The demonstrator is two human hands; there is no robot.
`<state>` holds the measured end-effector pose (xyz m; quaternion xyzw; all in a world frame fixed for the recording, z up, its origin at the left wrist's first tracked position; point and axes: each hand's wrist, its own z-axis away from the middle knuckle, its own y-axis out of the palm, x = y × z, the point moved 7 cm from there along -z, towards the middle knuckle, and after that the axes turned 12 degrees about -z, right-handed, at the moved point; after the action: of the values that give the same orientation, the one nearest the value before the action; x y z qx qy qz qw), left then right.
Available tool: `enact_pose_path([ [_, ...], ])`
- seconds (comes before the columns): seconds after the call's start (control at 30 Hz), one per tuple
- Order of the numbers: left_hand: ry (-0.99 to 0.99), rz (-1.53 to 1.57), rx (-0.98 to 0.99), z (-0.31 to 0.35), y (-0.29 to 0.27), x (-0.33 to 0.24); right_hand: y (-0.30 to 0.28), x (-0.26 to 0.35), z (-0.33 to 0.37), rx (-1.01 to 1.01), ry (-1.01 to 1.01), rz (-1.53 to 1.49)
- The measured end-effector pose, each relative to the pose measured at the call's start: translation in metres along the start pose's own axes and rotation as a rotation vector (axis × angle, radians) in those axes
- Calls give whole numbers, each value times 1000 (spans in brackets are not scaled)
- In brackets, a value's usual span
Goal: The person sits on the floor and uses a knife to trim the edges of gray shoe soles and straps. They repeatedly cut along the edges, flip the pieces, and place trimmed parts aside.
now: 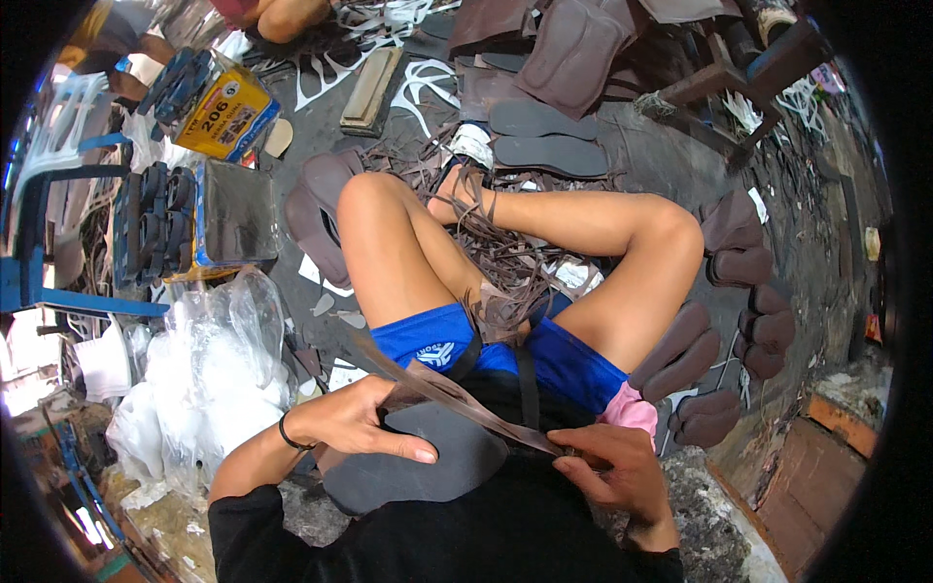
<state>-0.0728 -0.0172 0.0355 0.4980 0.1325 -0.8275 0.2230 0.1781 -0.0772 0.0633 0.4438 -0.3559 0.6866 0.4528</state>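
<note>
Down low, left hand (pixel 355 416) holds sole (pixel 418 476); right hand (pixel 620 471), strip (pixel 474 409)

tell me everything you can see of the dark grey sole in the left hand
The dark grey sole looks like rubber or foam: flat, matte, rounded at its right end. It lies crosswise before the black shirt, held by the left hand, thumb on top. Brown material shows beyond its far edge.

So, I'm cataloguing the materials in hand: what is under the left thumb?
A dark grey sole lies beneath the thumb of the left hand. The patch directly under the thumb is covered, and the sole's underside cannot be seen.
</note>
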Motion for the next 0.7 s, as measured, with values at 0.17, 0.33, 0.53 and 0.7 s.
enact_pose_path([
  [0.17, -24, -131, 178, -14, 16, 5, 14, -7, -17, 90, 86, -106],
  [0.33, 94, -518, 170, -39, -17, -39, 22, -6, -45, 193, 9, -386],
  [0.53, 87, -1097, -720, -24, -86, -112, 24, -42, -73, 39, -127, -670],
  [0.7, 107, 563, -49, -43, 59, 53, 30, -65, -64, -35, -105, -665],
])
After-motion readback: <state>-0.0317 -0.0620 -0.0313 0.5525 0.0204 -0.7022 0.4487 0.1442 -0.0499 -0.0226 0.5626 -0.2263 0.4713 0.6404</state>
